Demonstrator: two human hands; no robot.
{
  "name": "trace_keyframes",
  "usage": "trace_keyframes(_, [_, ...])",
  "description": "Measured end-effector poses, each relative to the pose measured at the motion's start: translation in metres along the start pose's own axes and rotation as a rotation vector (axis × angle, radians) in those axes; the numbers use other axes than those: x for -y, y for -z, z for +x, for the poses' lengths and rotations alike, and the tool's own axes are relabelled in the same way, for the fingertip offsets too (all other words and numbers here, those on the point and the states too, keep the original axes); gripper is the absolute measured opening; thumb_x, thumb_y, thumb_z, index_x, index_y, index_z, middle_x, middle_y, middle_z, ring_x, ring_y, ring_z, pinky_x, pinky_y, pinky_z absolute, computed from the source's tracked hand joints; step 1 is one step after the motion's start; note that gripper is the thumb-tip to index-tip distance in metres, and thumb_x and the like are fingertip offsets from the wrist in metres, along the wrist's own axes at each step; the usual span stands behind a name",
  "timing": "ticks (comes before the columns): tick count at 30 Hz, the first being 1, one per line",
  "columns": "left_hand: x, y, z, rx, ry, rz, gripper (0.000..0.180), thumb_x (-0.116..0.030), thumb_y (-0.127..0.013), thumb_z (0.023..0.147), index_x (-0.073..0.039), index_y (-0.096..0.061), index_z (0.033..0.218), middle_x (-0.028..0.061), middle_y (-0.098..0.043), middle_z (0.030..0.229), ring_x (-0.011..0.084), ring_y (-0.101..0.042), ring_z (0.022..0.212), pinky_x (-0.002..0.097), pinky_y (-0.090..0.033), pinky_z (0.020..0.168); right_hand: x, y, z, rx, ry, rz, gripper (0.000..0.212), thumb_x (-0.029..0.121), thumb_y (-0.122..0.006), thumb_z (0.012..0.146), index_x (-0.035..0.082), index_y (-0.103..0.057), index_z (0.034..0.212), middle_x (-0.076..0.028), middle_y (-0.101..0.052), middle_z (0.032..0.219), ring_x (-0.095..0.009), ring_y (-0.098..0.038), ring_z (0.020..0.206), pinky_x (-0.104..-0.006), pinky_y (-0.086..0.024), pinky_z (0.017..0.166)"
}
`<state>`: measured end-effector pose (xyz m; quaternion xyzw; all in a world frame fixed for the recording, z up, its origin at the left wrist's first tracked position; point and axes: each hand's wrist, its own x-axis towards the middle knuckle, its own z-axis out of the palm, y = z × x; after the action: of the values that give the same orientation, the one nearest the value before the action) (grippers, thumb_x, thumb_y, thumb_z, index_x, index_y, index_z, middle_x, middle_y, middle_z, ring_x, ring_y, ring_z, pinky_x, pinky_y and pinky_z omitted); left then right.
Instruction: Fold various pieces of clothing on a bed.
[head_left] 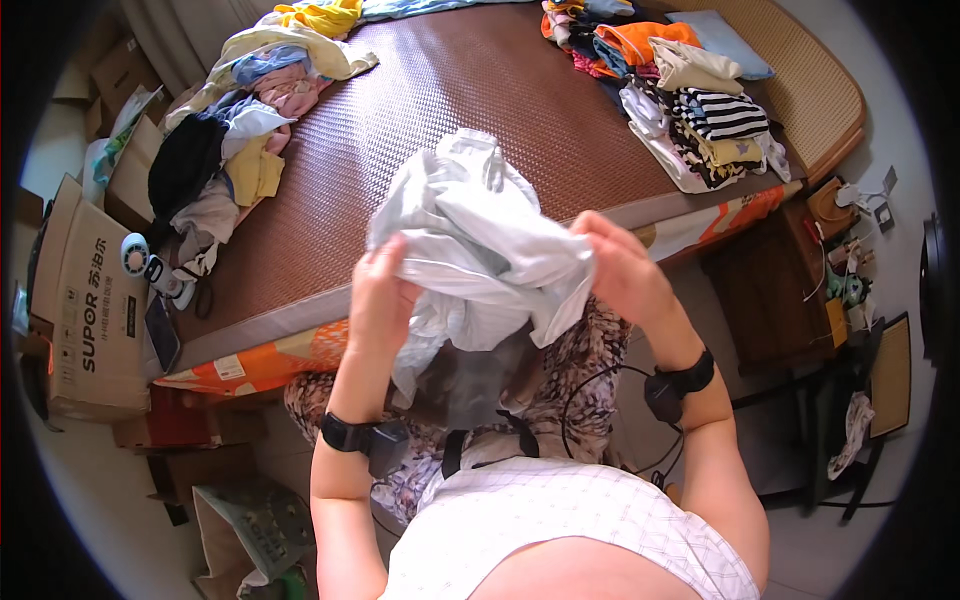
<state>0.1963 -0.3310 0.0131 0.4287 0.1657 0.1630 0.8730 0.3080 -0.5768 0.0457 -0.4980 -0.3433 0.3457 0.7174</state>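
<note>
A crumpled white garment (470,215) hangs between my two hands over the near edge of the bed; its exact kind does not show in the folds. My left hand (385,290) grips its left side, fingers closed on the cloth. At its right end, my right hand (622,265) pinches the fabric between thumb and fingers. The upper part of the garment spreads over the brown woven mat (420,90), while a lower fold droops toward my lap. Dark bands with small devices sit on both my forearms.
Loose clothes (250,130) lie heaped along the bed's left side. Folded clothes (715,120) are stacked at the right, beside a blue pillow (720,45). A large cardboard box (95,300) stands at the left, and a wooden cabinet (760,285) at the right. Black cables run near my right arm.
</note>
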Motion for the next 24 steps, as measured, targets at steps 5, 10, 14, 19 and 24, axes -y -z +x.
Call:
trace_keyframes(5, [-0.022, 0.036, -0.001, 0.102, 0.068, -0.472, 0.040, -0.026, -0.041, 0.097, 0.004, -0.045, 0.123, 0.0183, -0.057, 0.117, 0.0299, -0.056, 0.109, 0.0442, -0.045, 0.096, -0.010, 0.045, -0.009, -0.300, -0.024, 0.257, 0.015, 0.019, -0.040, 0.097, 0.007, -0.049, 0.098, -0.003, -0.056, 0.093, -0.013, -0.056, 0.086, -0.0289, -0.046, 0.080])
trace_keyframes(10, [-0.027, -0.010, -0.015, 0.305, 0.232, -0.433, 0.048, -0.035, -0.044, 0.096, 0.001, -0.044, 0.127, 0.0174, -0.056, 0.120, 0.0281, -0.058, 0.106, 0.0412, -0.047, 0.093, -0.040, 0.048, 0.018, -0.463, 0.263, -0.847, 0.038, 0.022, -0.063, 0.088, 0.001, -0.043, 0.112, -0.014, -0.055, 0.107, -0.020, -0.053, 0.100, -0.0338, -0.044, 0.090])
trace_keyframes(14, [-0.022, -0.027, -0.056, 0.338, 0.172, -0.315, 0.053, -0.032, -0.053, 0.091, -0.001, -0.040, 0.132, 0.0163, -0.053, 0.125, 0.0249, -0.059, 0.104, 0.0400, -0.049, 0.091, -0.039, -0.033, 0.059, -0.252, 0.403, -1.328, 0.076, 0.030, -0.075, 0.070, 0.001, -0.037, 0.129, -0.021, -0.051, 0.117, -0.034, -0.051, 0.111, -0.0413, -0.041, 0.092])
trace_keyframes(19, [-0.042, 0.005, -0.071, 0.679, -0.337, -0.167, 0.066, -0.039, -0.053, 0.090, 0.000, -0.031, 0.140, 0.0144, -0.048, 0.132, 0.0246, -0.051, 0.117, 0.0397, -0.043, 0.097, -0.028, 0.019, 0.088, -0.188, 0.264, -1.406, 0.046, 0.015, -0.066, 0.072, -0.001, -0.056, 0.114, -0.014, -0.063, 0.097, -0.026, -0.062, 0.090, -0.0351, -0.049, 0.076])
trace_keyframes(24, [-0.096, 0.028, -0.069, 0.066, -0.319, 0.168, 0.067, -0.016, -0.072, 0.077, 0.001, -0.038, 0.132, 0.0161, -0.054, 0.122, 0.0228, -0.057, 0.108, 0.0350, -0.046, 0.093, 0.035, -0.012, 0.084, 0.012, -0.207, -0.356, 0.023, 0.005, -0.055, 0.083, -0.002, -0.062, 0.104, -0.005, -0.066, 0.095, -0.009, -0.061, 0.082, -0.0249, -0.049, 0.073])
